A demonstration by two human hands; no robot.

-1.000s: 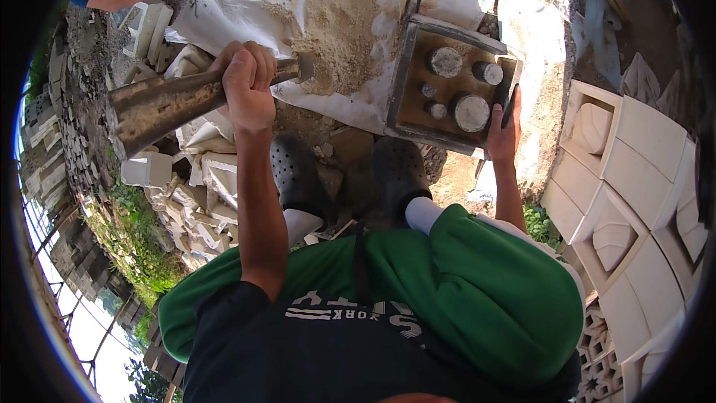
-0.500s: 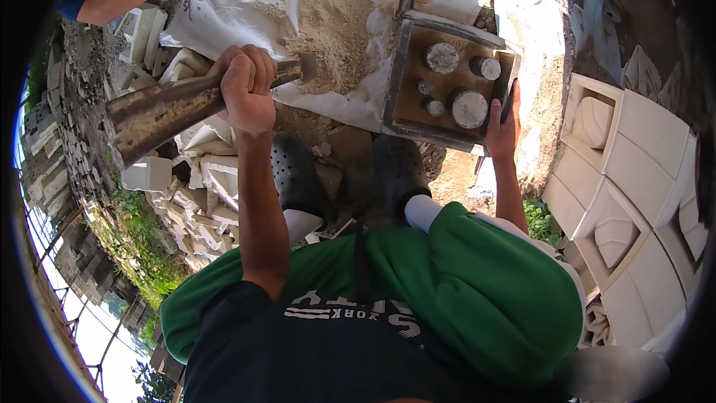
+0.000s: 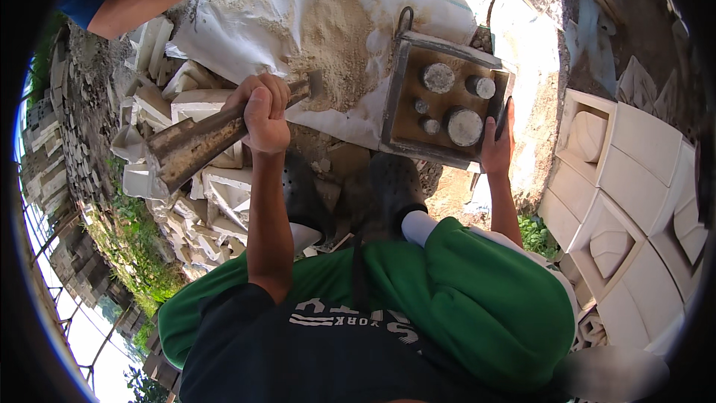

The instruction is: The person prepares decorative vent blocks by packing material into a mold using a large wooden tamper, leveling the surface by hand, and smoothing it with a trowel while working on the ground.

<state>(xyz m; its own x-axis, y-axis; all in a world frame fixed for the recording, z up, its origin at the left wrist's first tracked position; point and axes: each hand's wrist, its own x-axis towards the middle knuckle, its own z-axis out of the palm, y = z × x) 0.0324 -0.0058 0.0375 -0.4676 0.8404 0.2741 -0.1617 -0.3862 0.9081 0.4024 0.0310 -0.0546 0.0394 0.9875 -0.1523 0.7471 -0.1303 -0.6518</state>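
My left hand [image 3: 262, 108] is closed around a worn brown tapered bar [image 3: 195, 151], raised above the rubble on the left. The bar's broad end points left and toward me; its narrow end, with a small flat piece, reaches out over the sandy powder [image 3: 335, 37]. To the right lies a square metal mould [image 3: 390, 97] with several round grey plugs of different sizes standing in its brown inside. My right hand [image 3: 498, 151] grips the mould's near right edge, thumb on the rim and fingers along the outside, partly hidden.
Another person's arm [image 3: 160, 1] in a blue sleeve reaches in at the top left. A white sheet [image 3: 224, 33] lies under the powder. Broken pale blocks [image 3: 212, 201] heap up at left, and pale hollow blocks [image 3: 641, 145] stack at right. My dark clogs [image 3: 395, 183] are near the mould.
My left hand and the bar have come down slightly and to the right. The other person's arm reaches farther in, its hand now visible. My right hand stays on the mould.
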